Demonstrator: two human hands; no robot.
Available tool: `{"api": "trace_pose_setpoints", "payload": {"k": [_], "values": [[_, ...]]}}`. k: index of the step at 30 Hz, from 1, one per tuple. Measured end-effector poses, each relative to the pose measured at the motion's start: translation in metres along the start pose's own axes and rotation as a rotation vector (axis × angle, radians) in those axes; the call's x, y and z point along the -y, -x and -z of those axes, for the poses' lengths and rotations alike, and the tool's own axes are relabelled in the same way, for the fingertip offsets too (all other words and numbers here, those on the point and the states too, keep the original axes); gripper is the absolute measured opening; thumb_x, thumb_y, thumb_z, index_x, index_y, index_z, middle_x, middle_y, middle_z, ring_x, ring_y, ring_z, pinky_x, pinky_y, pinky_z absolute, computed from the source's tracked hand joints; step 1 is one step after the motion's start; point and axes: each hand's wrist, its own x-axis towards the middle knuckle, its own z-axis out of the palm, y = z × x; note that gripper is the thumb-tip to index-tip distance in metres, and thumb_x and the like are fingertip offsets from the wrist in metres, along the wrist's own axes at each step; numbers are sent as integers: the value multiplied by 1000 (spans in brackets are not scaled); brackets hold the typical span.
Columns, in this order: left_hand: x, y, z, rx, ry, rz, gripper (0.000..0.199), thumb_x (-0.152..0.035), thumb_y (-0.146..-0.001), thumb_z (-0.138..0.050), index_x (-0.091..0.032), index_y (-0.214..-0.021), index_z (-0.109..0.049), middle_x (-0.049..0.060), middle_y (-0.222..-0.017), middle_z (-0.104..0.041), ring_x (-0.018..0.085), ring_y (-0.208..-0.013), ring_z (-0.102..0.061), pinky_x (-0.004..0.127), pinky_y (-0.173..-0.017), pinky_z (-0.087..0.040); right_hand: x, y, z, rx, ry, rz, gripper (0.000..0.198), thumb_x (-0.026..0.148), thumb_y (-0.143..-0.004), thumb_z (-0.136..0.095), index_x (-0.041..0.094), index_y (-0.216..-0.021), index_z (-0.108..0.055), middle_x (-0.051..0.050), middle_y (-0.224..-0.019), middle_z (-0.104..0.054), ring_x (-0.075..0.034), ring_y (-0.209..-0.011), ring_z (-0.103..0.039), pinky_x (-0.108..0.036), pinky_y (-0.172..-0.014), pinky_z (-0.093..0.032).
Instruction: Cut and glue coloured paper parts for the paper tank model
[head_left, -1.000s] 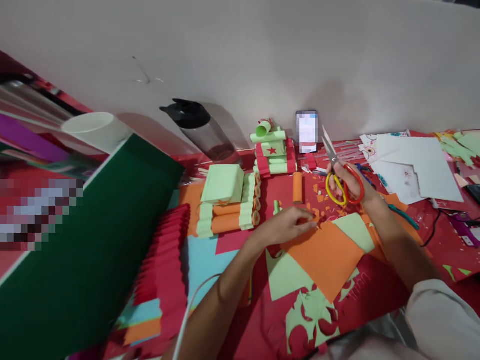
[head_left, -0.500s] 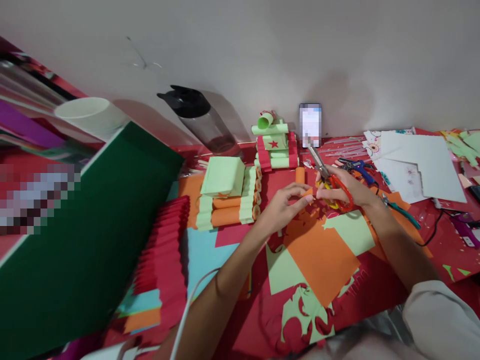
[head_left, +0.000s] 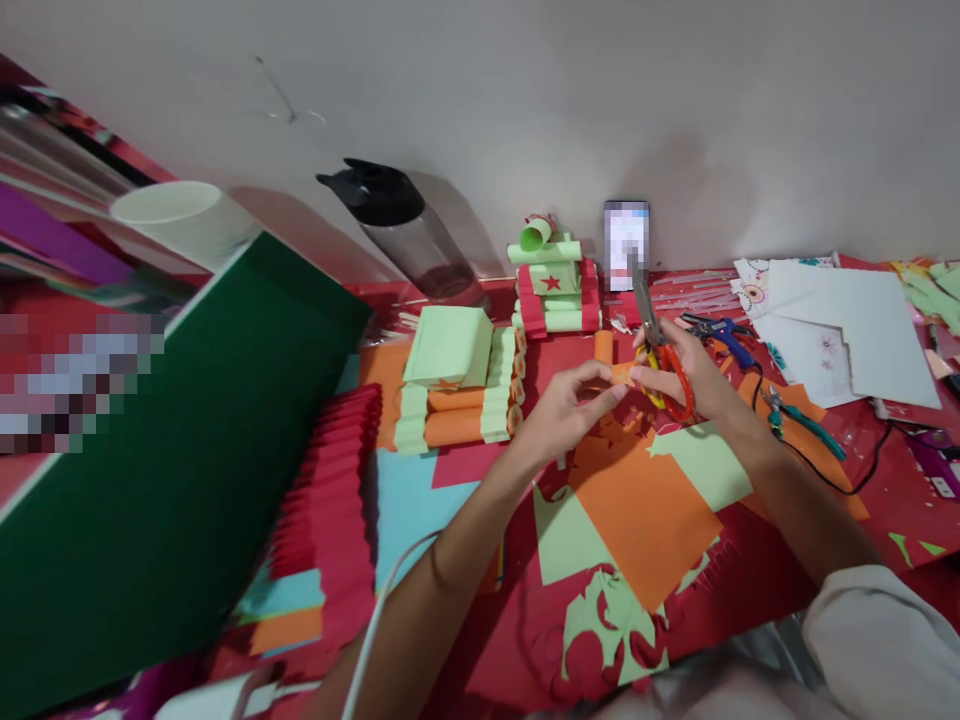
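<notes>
My left hand (head_left: pixel 574 400) pinches a small orange paper piece (head_left: pixel 622 374) between thumb and fingers. My right hand (head_left: pixel 690 370) is closed around scissors (head_left: pixel 679 385) with red and yellow handles, their blades pointing up and away toward the wall. A right fingertip touches the paper piece as well. Just behind the fingers stands a small orange paper roll (head_left: pixel 604 347). Below the hands lie an orange sheet (head_left: pixel 645 520) and a light green sheet (head_left: pixel 705 460), with small orange scraps near their upper edge.
Left of my hands sits a green and orange paper model (head_left: pixel 457 380); behind it stands a green one with a red star (head_left: pixel 551 283). A phone (head_left: pixel 626 245) leans on the wall. Pliers (head_left: pixel 806 425), a glue gun (head_left: pixel 724 335), a bottle (head_left: pixel 412 235) and a dark green board (head_left: pixel 187 460) surround the area.
The scissors have turned more upright in my right hand. Its fingers have come up to the orange paper piece, which now shows flatter between both hands. The view has shifted slightly.
</notes>
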Motion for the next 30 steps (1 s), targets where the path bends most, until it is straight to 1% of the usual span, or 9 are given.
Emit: {"api": "trace_pose_setpoints", "payload": {"k": [4,8,12,15,18,21,23,27,30], "values": [[-1,0,-1,-86,81,42,35,-51,-82,-81,-19,-85,-67,2,-85,-69,17,-81,-64,29,-78,-51,-2,-1,-5,-22,8,21,40,36,-75,-87,21,-98,-57,0,-94,-64,-12,-71,-57,-27,-68,-50],[-1,0,-2,-99,111,61,35,-52,-81,-81,-19,-85,-67,2,-83,-69,17,-79,-65,29,-78,-51,-3,0,-8,-31,29,32,40,39,-76,-86,22,-98,-58,-1,-97,-65,-15,-79,-60,-29,-73,-51],[1,-2,-3,-117,115,53,34,-48,-79,-82,-19,-80,-64,0,-77,-67,16,-75,-63,27,-74,-49,-5,0,-10,-2,52,29,41,44,-79,-85,22,-102,-58,-2,-97,-66,-19,-88,-65,-32,-78,-53],[3,-4,-1,-190,130,39,29,-44,-81,-77,-20,-77,-61,-1,-74,-65,15,-73,-62,27,-74,-48,-5,0,-8,54,48,-3,46,49,-80,-86,23,-104,-56,0,-91,-64,-18,-82,-63,-32,-76,-52],[3,-5,3,-309,153,17,23,-38,-84,-71,-21,-75,-59,-2,-72,-64,14,-71,-60,27,-74,-47,-3,2,-1,169,73,-59,55,56,-81,-85,23,-110,-52,3,-85,-60,-15,-72,-55,-31,-69,-48],[2,-6,7,-391,210,6,22,-35,-82,-71,-22,-74,-55,-3,-70,-61,13,-69,-57,26,-70,-45,0,5,7,259,171,-95,59,68,-86,-77,23,-113,-50,3,-85,-55,-16,-72,-52,-30,-67,-44],[1,-6,9,-421,248,3,24,-35,-82,-72,-22,-75,-53,-3,-70,-60,13,-67,-56,26,-68,-44,3,6,11,294,266,-115,58,73,-89,-70,23,-112,-51,1,-86,-56,-17,-75,-53,-30,-68,-43],[-1,-6,10,-454,261,0,26,-35,-81,-74,-22,-74,-52,-4,-67,-57,12,-65,-53,25,-68,-43,7,6,15,336,443,-132,58,76,-92,-64,22,-112,-55,-2,-90,-61,-20,-77,-56,-31,-69,-42],[-4,-6,11,-468,278,13,26,-35,-81,-74,-22,-72,-52,-5,-65,-54,12,-64,-52,25,-67,-43,11,7,16,370,469,-146,58,78,-91,-62,23,-107,-56,-2,-88,-64,-21,-74,-57,-31,-67,-42]]}}
